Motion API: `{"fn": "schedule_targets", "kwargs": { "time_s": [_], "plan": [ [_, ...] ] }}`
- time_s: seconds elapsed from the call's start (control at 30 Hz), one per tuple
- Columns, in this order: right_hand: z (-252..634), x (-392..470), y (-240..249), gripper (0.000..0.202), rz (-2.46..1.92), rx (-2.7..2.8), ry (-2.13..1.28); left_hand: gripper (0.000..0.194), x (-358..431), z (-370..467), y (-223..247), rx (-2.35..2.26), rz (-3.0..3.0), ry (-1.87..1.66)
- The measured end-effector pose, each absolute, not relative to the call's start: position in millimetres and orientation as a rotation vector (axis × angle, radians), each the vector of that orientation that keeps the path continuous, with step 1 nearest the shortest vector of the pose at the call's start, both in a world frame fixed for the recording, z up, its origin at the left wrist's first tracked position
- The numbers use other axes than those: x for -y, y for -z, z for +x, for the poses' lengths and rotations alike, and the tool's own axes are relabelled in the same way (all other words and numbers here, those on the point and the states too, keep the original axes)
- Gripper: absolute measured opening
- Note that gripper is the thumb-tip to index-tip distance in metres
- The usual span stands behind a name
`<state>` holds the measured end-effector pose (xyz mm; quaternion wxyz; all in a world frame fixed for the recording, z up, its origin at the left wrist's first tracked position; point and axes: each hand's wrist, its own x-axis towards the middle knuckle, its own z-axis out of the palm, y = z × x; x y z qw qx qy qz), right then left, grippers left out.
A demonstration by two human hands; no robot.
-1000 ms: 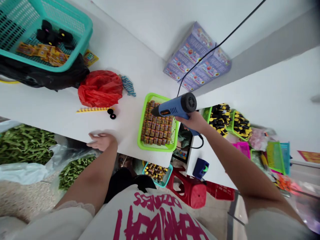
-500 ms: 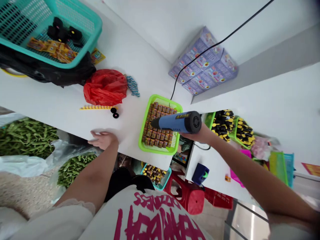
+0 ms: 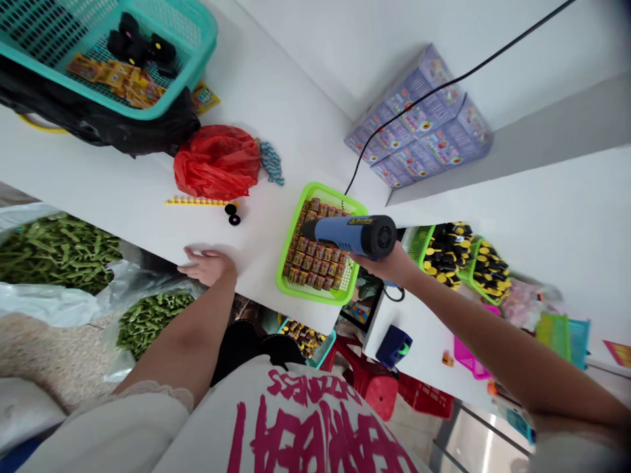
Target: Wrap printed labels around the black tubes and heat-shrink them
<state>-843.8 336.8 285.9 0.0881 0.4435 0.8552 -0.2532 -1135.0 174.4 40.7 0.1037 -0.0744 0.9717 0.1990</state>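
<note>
My right hand (image 3: 387,263) is wrapped round the handle of a blue and black heat gun (image 3: 348,234). The gun's dark nozzle points left, above a lime-green basket (image 3: 283,279). Rows of small brown and orange wrapped pieces (image 3: 315,257) fill much of the basket. My left hand (image 3: 210,266) rests on the white table (image 3: 256,243) near its front edge, fingers apart and holding nothing. Behind it lie a yellow toothed strip (image 3: 194,201) and two small black discs (image 3: 234,220).
At the upper left are a teal basket (image 3: 197,72) and a red plastic bag (image 3: 217,162). Purple boxes (image 3: 424,125) stand at the back, a black cable crossing them. Bags of green pieces (image 3: 56,253) sit below the table; a red stool (image 3: 382,394) is at the lower right.
The heat gun's nozzle has shifted slightly towards the back of the green basket. My left hand stays on the table. The whole view has shifted a little.
</note>
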Motion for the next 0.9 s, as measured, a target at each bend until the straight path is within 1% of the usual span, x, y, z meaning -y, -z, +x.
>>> {"fn": "schedule_targets", "kwargs": {
  "time_s": [0.1, 0.23, 0.37, 0.5, 0.6, 0.7, 0.77, 0.83, 0.9],
  "plan": [
    [-839.2, -326.3, -283.5, 0.026, 1.282, -2.49, 0.784, 0.054, -174.3, -1135.4, -38.8, -2.865, -0.219, -0.575],
    [-830.2, -312.1, -278.8, 0.024, 1.374, -2.479, 0.709, 0.054, -174.2, -1136.2, -38.2, -2.875, -0.216, -0.571],
    [-814.2, -295.0, -279.2, 0.02, 1.276, -2.396, 0.813, 0.053, -173.5, -1136.1, -40.3, -2.871, -0.188, -0.586],
    [-799.7, -292.8, -287.2, 0.02, 1.275, -2.366, 0.807, 0.053, -172.9, -1135.3, -42.6, -2.852, -0.17, -0.613],
    [-798.9, -314.4, -290.2, 0.026, 1.295, -2.38, 0.766, 0.052, -172.5, -1135.5, -42.7, -2.832, -0.165, -0.623],
    [-806.3, -351.2, -289.2, 0.034, 1.493, -2.457, 0.577, 0.052, -171.9, -1136.3, -41.3, -2.817, -0.158, -0.625],
    [-811.3, -375.7, -289.3, 0.038, 1.564, -2.472, 0.524, 0.052, -171.5, -1136.7, -40.1, -2.81, -0.153, -0.623],
    [-814.0, -394.4, -290.0, 0.039, 1.458, -2.482, 0.552, 0.051, -171.5, -1136.7, -38.9, -2.808, -0.146, -0.62],
    [-814.6, -405.2, -289.3, 0.039, 1.381, -2.508, 0.499, 0.051, -171.6, -1136.5, -38.0, -2.808, -0.144, -0.618]
  ]
}}
